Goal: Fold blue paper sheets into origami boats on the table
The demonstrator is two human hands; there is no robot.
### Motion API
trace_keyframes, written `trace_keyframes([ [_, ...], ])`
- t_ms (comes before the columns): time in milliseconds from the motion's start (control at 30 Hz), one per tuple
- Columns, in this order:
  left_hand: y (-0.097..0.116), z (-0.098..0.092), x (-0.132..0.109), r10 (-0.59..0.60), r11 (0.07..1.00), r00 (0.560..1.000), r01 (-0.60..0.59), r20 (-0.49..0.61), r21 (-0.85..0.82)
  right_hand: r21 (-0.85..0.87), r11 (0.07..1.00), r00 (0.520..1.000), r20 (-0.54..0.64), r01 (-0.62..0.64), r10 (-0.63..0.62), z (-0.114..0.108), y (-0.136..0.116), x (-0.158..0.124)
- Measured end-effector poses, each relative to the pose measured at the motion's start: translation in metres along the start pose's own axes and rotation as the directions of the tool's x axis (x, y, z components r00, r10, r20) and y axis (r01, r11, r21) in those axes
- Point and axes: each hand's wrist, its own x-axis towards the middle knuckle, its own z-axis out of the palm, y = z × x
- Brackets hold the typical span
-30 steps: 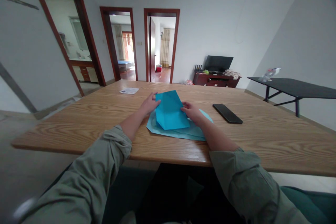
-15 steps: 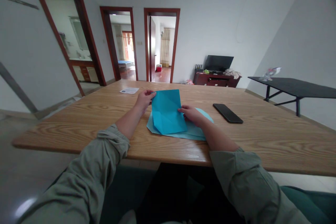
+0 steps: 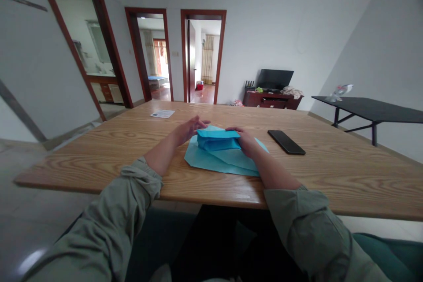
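Observation:
A large sheet of light blue paper (image 3: 214, 159) lies flat on the wooden table (image 3: 324, 176), with a darker blue folded band (image 3: 218, 140) on top of it. My right hand (image 3: 246, 141) grips the right end of that band, fingers curled over the paper. My left hand (image 3: 190, 129) rests on the table at the band's left end. Its fingers are spread and point toward the paper's upper edge, holding nothing. Grey rolled sleeves (image 3: 139, 180) cover both forearms up to the wrists.
A black smartphone (image 3: 286, 142) lies to the right of the paper, and a small printed card (image 3: 162, 114) sits near the table's far edge. Beyond stand a black side table (image 3: 373, 110) and a dark wooden TV cabinet (image 3: 269, 102).
The tall darker blue part has gone down into a low, flat band. My left hand has let go and opened, moving slightly back from the paper. My right hand stays on the fold.

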Motion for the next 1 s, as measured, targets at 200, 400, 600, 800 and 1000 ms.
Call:
trace_keyframes([
  [200, -0.006, 0.005, -0.002, -0.203, 0.951, 0.979, 0.195, 0.007, 0.238, 0.026, 1.000, 1.000, 0.015, 0.010, -0.010, 0.003, -0.004, -0.005],
  [400, 0.002, 0.006, -0.006, -0.143, 0.985, 0.987, 0.135, 0.076, 0.109, -0.009, 0.998, 0.996, -0.050, 0.070, -0.070, -0.002, -0.005, -0.003],
  [600, -0.001, 0.013, -0.004, -0.147, 0.973, 0.989, 0.142, 0.013, 0.181, -0.101, 0.986, 0.981, -0.125, 0.133, -0.145, -0.005, -0.004, 0.003],
  [800, -0.010, 0.020, 0.001, -0.246, 0.909, 0.953, 0.291, -0.178, 0.298, -0.200, 0.948, 0.959, -0.088, 0.248, -0.270, -0.005, -0.001, 0.002],
  [1000, -0.019, 0.030, 0.002, -0.413, 0.870, 0.895, 0.442, -0.169, 0.217, -0.316, 0.862, 0.888, -0.108, 0.396, -0.448, -0.009, -0.003, 0.001],
])
